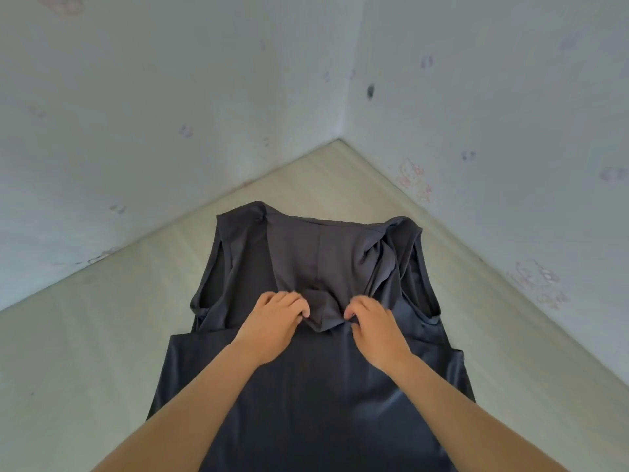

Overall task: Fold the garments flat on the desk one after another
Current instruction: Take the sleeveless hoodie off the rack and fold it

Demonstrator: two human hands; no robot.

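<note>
Both pinching the dark sleeveless dress [306, 403] mid-frame, your left hand [272, 321], right hand [377, 330], hem cut off below.

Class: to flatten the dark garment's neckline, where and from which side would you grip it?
Probably the sagging neckline flap, pinched along its lower edge from the near side, one hand either side of centre. That pouch droops over the dark garment; the left hand and right hand pinch it there.

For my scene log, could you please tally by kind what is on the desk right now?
dark sleeveless garment: 1
hands gripping its neckline: 2, the left hand and the right hand
Total: 3
</note>
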